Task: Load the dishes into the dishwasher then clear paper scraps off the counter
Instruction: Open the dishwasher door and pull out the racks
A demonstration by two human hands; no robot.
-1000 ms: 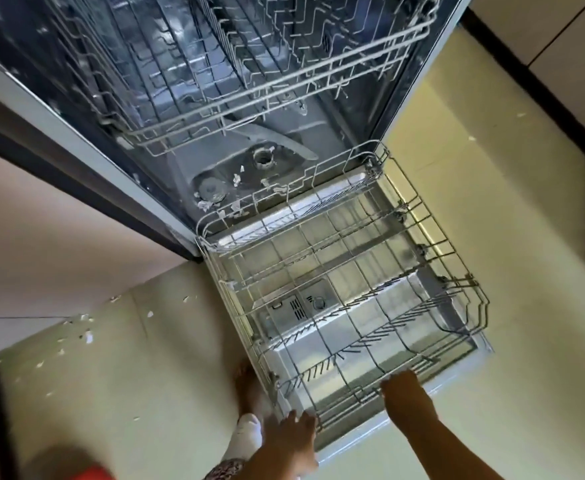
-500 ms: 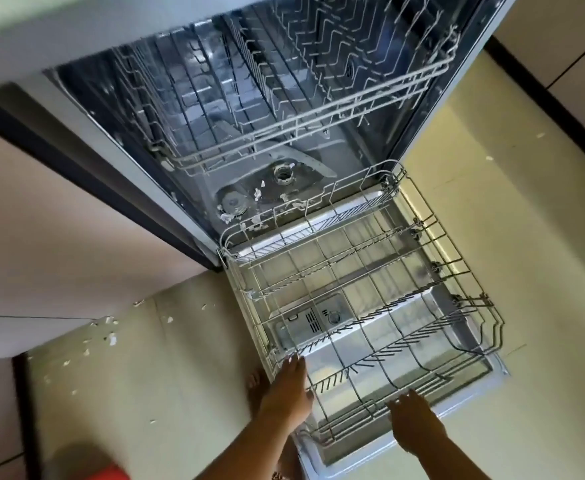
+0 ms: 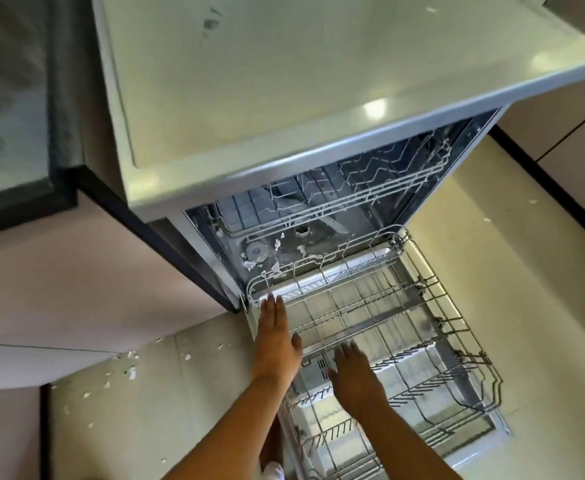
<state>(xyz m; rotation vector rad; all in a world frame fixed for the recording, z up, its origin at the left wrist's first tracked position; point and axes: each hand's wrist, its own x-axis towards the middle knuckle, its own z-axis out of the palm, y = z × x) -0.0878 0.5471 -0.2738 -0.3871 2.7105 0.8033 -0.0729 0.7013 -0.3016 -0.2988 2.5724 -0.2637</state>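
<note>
Reaching flat, empty, straight-fingered left hand and right hand over the bare grey wire lower rack drawn out of the steel-edged dishwasher, probably best easing it squarely with even pressure before loading, dishes nowhere in view.

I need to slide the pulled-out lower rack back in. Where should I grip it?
Probably the front rim wire of the lower rack, nearest you, fingers hooked over from above: it runs full width above the tines, and the rack is empty.
</note>
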